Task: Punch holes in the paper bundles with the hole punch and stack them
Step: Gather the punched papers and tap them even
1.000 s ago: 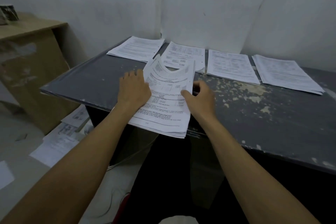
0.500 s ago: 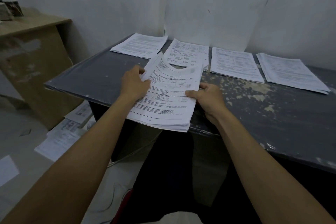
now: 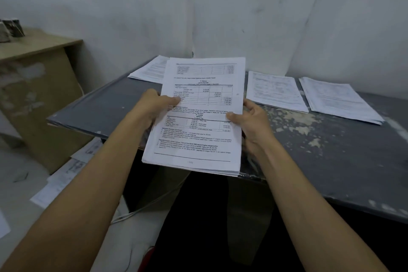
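Dark grey and worn, with pale patches where the paint is gone, the tabletop (image 3: 331, 161) stands against white walls. Both hands hold one paper bundle (image 3: 198, 117) above its near edge: the left hand (image 3: 152, 106) pinches the left side with the thumb on top, and the right hand (image 3: 249, 121) grips the right side the same way. Beyond the right hand lie two paper stacks (image 3: 276, 93) (image 3: 337, 99); beyond the left hand, another stack (image 3: 150, 70). Left of the left hand stands a wooden cabinet (image 3: 39, 86), with loose sheets (image 3: 61, 179) on the floor.
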The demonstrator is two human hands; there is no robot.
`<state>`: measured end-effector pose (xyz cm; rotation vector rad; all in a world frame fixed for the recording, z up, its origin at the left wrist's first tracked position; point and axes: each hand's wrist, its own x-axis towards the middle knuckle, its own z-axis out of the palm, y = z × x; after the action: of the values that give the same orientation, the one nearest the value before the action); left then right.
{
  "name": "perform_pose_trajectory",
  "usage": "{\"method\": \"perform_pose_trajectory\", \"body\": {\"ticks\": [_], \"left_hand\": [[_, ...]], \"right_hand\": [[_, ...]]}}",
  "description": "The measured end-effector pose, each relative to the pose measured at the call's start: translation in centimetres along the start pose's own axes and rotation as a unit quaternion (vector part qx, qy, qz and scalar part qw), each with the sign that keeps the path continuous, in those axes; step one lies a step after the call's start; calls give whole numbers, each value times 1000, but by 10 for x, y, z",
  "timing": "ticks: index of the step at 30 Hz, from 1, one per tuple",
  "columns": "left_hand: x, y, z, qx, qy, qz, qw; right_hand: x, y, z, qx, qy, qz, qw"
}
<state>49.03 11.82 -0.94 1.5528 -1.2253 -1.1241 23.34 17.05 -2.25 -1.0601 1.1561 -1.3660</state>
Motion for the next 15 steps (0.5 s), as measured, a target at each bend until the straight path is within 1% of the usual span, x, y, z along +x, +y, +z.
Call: {"method": "perform_pose_trajectory", "body": {"ticks": [2,4,6,8,10,11,13,15], "left_hand": [[-1,5,2,-23,-15,10,1000],[-5,14,9,-69,-35,35,996],[-11,25,18,-133,-79,61,986],[-17,37,29,-167,-95,101,976],[-23,49,42,-165,-73,168,969],[-26,55,50,-146,-51,209,966],[-32,67,64,-116,-5,277,954],[-37,77,77,-109,26,327,938]], "right_hand": [[0,-13,-5,-6,7,-20,1000],[0,-29,-10,-7,7,-31,999],[-1,-45,-18,-18,12,-44,999],[-2,-61,-27,-39,20,-67,997],[-4,-75,-35,-70,42,-97,992],[-5,-82,-39,-81,55,-114,989],[-7,-93,-46,-87,78,-146,982],[-8,-101,-53,-83,98,-173,977]]}}
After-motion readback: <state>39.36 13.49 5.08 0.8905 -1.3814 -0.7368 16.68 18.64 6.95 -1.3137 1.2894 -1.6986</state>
